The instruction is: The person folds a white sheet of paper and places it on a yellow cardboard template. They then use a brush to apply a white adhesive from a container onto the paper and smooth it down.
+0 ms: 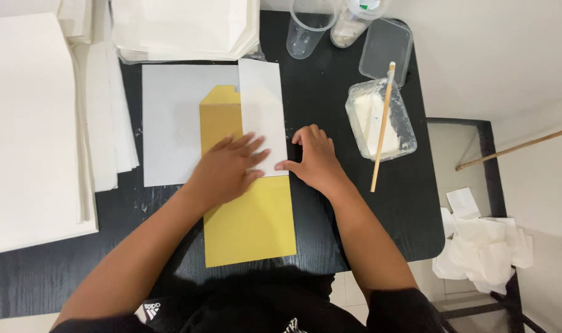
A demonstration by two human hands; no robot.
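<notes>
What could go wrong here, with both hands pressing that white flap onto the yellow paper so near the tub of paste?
1. The left hand and right hand press the white flap; if the yellow paper slips, the fold may set crooked.
2. The stick rests tilted across the open paste tub; a bump from the right hand might tip it and smear the black table.
3. Paste on the fingers could mark the grey sheet.
</notes>
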